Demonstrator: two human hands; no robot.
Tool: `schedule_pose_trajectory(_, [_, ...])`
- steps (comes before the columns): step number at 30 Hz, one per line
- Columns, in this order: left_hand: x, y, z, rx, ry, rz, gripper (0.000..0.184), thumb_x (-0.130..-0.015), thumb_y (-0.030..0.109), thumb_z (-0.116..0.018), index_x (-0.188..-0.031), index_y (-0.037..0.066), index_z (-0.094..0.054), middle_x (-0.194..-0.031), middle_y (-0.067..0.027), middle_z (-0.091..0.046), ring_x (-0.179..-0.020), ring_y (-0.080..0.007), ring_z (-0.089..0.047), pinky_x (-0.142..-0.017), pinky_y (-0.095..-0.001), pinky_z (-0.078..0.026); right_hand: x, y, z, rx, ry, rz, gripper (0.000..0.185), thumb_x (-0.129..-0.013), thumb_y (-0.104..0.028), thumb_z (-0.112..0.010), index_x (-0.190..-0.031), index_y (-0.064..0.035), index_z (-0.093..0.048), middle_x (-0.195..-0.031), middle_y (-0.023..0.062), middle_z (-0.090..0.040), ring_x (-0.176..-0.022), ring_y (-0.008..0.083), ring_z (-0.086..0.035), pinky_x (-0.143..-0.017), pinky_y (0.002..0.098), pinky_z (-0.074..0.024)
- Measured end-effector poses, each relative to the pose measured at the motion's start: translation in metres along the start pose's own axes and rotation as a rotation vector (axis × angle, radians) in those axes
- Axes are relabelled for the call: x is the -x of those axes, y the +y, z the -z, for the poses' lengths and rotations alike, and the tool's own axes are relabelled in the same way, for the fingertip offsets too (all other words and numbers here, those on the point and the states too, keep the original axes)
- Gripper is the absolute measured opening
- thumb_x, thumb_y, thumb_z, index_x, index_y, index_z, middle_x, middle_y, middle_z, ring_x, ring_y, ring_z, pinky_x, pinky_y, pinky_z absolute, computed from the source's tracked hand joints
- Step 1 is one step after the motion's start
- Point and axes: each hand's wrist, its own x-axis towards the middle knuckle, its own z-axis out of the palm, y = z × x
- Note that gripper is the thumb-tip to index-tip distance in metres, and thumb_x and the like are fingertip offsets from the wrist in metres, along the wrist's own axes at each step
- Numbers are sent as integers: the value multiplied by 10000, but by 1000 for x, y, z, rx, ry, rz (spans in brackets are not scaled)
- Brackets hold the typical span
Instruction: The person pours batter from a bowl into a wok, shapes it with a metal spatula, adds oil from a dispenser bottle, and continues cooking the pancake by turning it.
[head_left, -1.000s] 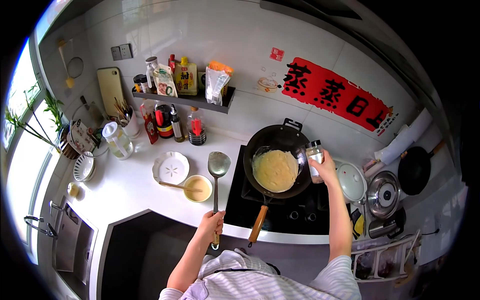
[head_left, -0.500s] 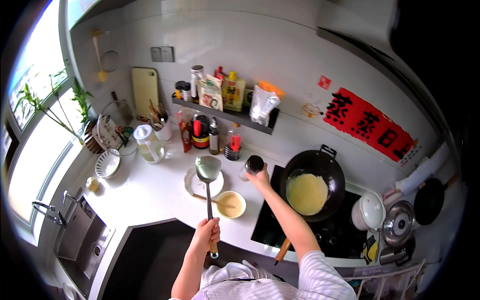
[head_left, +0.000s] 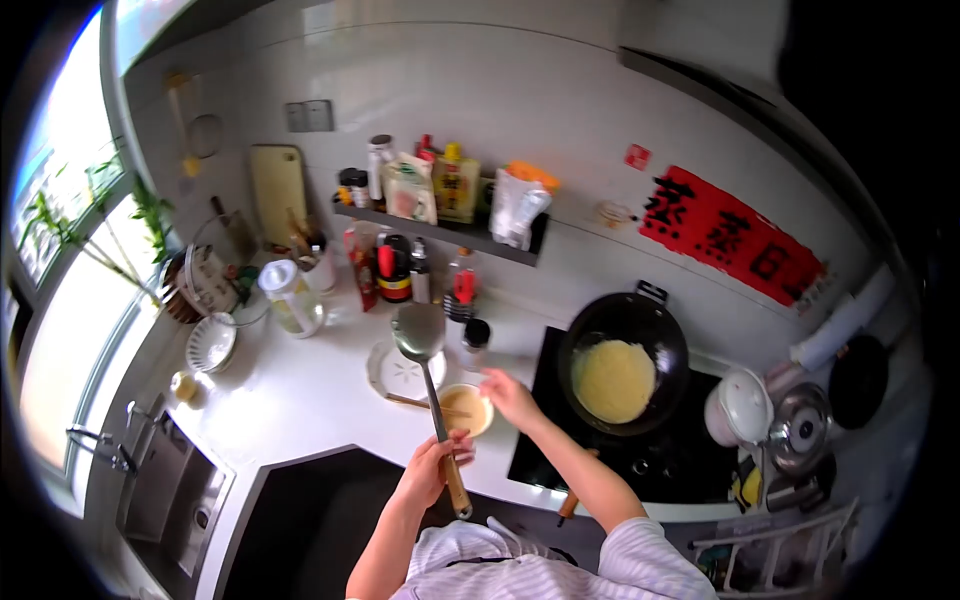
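Observation:
My left hand (head_left: 432, 468) is closed around the handle of a metal wok spatula (head_left: 419, 330), its broad blade raised over a white plate (head_left: 378, 372). My right hand (head_left: 512, 400) holds nothing; its fingers are apart beside a bowl of pale batter (head_left: 468, 410). Chopsticks (head_left: 412, 402) rest across the bowl and plate. Just beyond the right hand, a small jar with a black lid (head_left: 476, 336) stands upright on the counter. To the right, a black wok (head_left: 672, 365) on the cooktop contains a round, pale yellow pancake (head_left: 617, 380).
A wall shelf (head_left: 440, 228) carries condiments above the counter. Several bottles (head_left: 395, 270) and a lidded clear pitcher (head_left: 290, 298) stand toward the back. A sink (head_left: 175, 500) lies at the left. A white pot (head_left: 740, 407) and a steel lid (head_left: 800, 428) are right of the wok.
My right hand has let go of the black-lidded jar, now standing farther left on the counter, and has drawn back toward me. The spatula handle has tilted in my left hand.

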Motion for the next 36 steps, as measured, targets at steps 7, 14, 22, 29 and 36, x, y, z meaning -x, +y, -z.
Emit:
schedule_pose_trajectory(7, [-39,-73,-93,-227,-271,11,509,-1004,241,-446,-1476,113,-306,-1415,-59,-407,-1306,-174,-345,-1089,-307,-242,177,-100,57,129,75,-3,595,-891,-129,-630,-1412,-40,-357,-1261,197,-545,-1031,277,-623,-850,350,-489])
schedule_pose_trajectory(14, [-42,-131,-146,-714,-422,-59,789,-913,301,-618,-1505,81,-146,-1486,-223,-286,-1400,-293,-251,-1123,-366,-223,249,-66,139,373,542,-131,341,-829,-197,-626,-1145,-73,-596,-867,164,-667,-747,307,-662,-660,379,-515])
schedule_pose_trajectory(22, [-64,-231,-103,-797,-220,250,742,-859,342,-683,-1406,8,-309,-995,-167,-646,-973,-268,-644,-878,-346,-498,281,-53,265,684,515,-52,346,-866,-177,-628,-1210,-178,-605,-823,104,-615,-743,320,-622,-637,411,-493])
schedule_pose_trajectory(29, [-54,-224,-119,-991,-12,74,378,-907,367,-615,-1000,6,-555,-604,-54,-552,-429,-129,-527,-399,-286,-457,257,-23,317,1099,337,-170,266,-883,-250,-599,-1140,-265,-666,-821,110,-628,-754,317,-641,-637,435,-507])
schedule_pose_trajectory(36, [-65,-207,-105,-1321,52,-76,476,-890,470,-599,-1000,9,-556,-608,-152,-620,-493,-266,-630,-472,-368,-501,232,-7,316,1122,206,-149,248,-870,-269,-606,-1105,-261,-684,-836,102,-642,-770,314,-639,-660,430,-512])
